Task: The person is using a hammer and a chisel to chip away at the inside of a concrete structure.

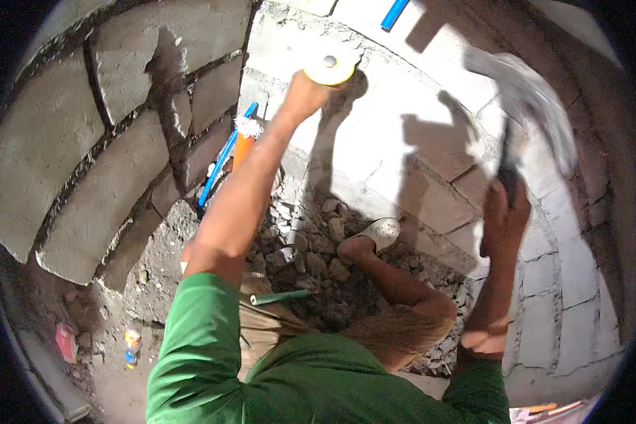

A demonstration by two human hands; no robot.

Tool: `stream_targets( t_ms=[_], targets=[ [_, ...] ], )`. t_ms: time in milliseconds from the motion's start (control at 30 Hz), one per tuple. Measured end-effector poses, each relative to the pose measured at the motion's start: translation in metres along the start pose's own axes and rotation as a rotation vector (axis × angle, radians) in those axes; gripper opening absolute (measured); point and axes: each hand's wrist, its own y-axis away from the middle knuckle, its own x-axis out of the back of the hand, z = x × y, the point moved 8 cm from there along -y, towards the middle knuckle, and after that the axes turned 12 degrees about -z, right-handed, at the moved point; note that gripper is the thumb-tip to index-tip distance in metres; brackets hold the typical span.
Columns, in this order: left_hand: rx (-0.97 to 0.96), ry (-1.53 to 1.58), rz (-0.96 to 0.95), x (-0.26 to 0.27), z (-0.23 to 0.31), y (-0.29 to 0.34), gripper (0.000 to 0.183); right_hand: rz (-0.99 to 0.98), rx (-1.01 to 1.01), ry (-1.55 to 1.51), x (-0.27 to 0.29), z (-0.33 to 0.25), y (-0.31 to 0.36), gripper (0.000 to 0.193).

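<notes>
My left hand [308, 96] is closed around a chisel below its round yellow guard [328, 72]. The chisel's grey striking end pokes through the middle of the guard, while its blade is hidden against the pale block wall. Off to the right, my right hand [504, 212] grips the dark handle of a hammer [537, 106]. Motion smears the hammer's grey head, which is raised apart from the chisel. Shadows of both tools and arms fall across the brightly lit wall [367, 134].
Broken stones and rubble [318, 247] surround my foot in a white clog [383, 232]. Beside my left forearm stand a blue pipe [226, 159] and an orange pipe [242, 147] with a frayed white top. A green pipe [281, 297] lies near my lap. Another blue pipe [394, 14] shows above.
</notes>
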Motion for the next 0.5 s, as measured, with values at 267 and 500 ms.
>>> stream_targets(
  t_ms=[267,500],
  targets=[
    [0.07,-0.09,0.122,0.055,0.031,0.091,0.027,-0.144,-0.401,-0.258,-0.008,0.074,0.085,0.031],
    [0.299,-0.045,0.023,0.01,0.017,0.12,0.026,-0.371,-0.565,-0.357,-0.092,0.114,0.132,0.032]
  ],
)
